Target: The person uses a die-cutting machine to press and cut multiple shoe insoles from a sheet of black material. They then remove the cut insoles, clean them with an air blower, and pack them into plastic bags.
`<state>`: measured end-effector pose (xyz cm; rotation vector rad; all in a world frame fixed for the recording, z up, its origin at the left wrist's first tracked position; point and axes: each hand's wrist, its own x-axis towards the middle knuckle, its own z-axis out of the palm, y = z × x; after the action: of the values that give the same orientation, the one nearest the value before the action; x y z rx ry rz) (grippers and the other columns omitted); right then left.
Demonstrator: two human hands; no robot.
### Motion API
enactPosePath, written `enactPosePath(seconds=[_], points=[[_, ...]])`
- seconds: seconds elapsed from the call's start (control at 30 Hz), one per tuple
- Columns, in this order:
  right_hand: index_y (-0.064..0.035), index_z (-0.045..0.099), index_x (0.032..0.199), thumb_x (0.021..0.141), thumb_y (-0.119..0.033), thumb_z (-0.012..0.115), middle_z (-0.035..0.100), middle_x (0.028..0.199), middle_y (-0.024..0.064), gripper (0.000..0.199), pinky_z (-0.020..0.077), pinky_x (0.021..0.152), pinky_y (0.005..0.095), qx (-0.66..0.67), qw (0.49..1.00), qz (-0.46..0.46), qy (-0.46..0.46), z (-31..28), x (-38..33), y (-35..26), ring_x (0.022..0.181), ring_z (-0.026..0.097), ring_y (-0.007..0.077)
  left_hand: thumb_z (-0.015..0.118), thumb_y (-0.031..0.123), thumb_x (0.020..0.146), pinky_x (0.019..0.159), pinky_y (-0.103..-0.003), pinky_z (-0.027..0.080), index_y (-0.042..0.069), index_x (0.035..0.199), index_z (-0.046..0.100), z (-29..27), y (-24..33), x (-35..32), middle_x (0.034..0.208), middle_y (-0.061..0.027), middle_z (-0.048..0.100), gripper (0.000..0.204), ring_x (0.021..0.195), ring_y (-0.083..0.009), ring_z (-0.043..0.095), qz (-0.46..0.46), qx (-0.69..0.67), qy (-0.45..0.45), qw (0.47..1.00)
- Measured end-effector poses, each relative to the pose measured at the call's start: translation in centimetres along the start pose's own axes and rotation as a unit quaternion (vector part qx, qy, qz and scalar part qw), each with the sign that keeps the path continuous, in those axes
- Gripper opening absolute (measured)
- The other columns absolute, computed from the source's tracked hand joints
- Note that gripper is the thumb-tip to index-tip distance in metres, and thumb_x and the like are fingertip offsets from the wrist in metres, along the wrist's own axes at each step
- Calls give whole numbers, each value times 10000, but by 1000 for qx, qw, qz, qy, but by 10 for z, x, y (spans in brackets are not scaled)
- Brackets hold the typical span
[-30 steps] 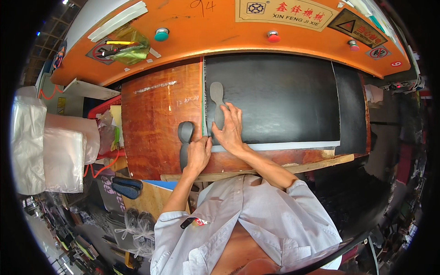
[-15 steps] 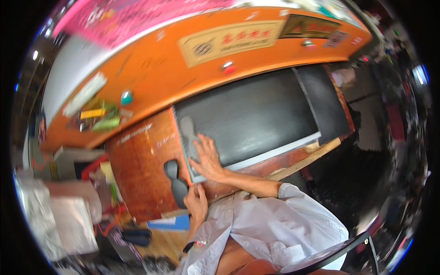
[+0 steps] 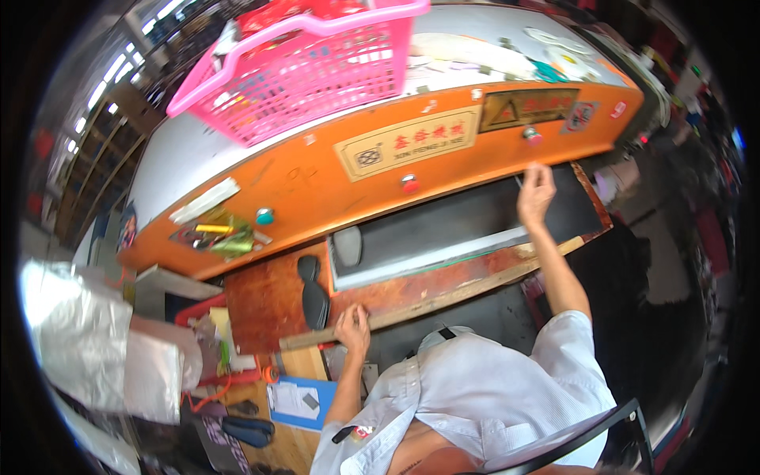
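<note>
My right hand (image 3: 537, 192) is raised at the right, over the end of a black sheet (image 3: 459, 222). Its fingers stretch up toward a red-tipped button (image 3: 532, 135), apart from it, and hold nothing I can see. Near the wooden front edge of the brown board (image 3: 269, 305) rests my left hand (image 3: 353, 328), its fingers curled; whether they hold anything is hidden. Left of that hand lies a black shoe sole (image 3: 315, 305) on the board. A grey sole-shaped piece (image 3: 347, 246) lies at the sheet's left end, its far part hidden by the orange machine front (image 3: 317, 162).
A pink basket (image 3: 317, 79) stands on the machine's white top. More buttons are on the front: a red one (image 3: 409, 184) and a green one (image 3: 264, 216). Silvery plastic bags (image 3: 79, 340) hang at the left. Below the board are a blue clipboard (image 3: 324, 392) and a red bin (image 3: 190, 313).
My right hand has left the grey piece and moved up and right toward the buttons. Less of the board and sheet shows in front of the machine. The view has shifted, showing more basket.
</note>
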<state>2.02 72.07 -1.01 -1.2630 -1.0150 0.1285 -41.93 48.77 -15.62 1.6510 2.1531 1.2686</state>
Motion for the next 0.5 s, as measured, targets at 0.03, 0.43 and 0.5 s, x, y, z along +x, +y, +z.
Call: enactPosePath(seconds=[0.03,0.43,0.5], points=[[8,643,992,1059,-212,627,615,832,43,230,486,729,293,-13,999,-32,-8,-1,20,-2,760,548,125,699,203,970,685,-451,538,74,960,749,3,2,5,782,-128,715,139,739,-326,688,-12,15,-6,1000],[-3,690,992,1026,-164,612,666,893,142,182,505,750,396,-87,964,-43,-249,-19,-29,22,787,613,278,662,234,990,750,-450,529,59,915,725,37,21,94,772,-114,714,201,803,-312,681,-73,7,-10,997],[-12,707,987,990,-145,628,703,941,158,154,518,784,440,-102,944,-56,-309,-14,-82,22,841,653,325,663,243,989,749,-440,528,55,894,717,37,22,95,749,-105,720,217,801,-300,676,-76,-3,-18,997]])
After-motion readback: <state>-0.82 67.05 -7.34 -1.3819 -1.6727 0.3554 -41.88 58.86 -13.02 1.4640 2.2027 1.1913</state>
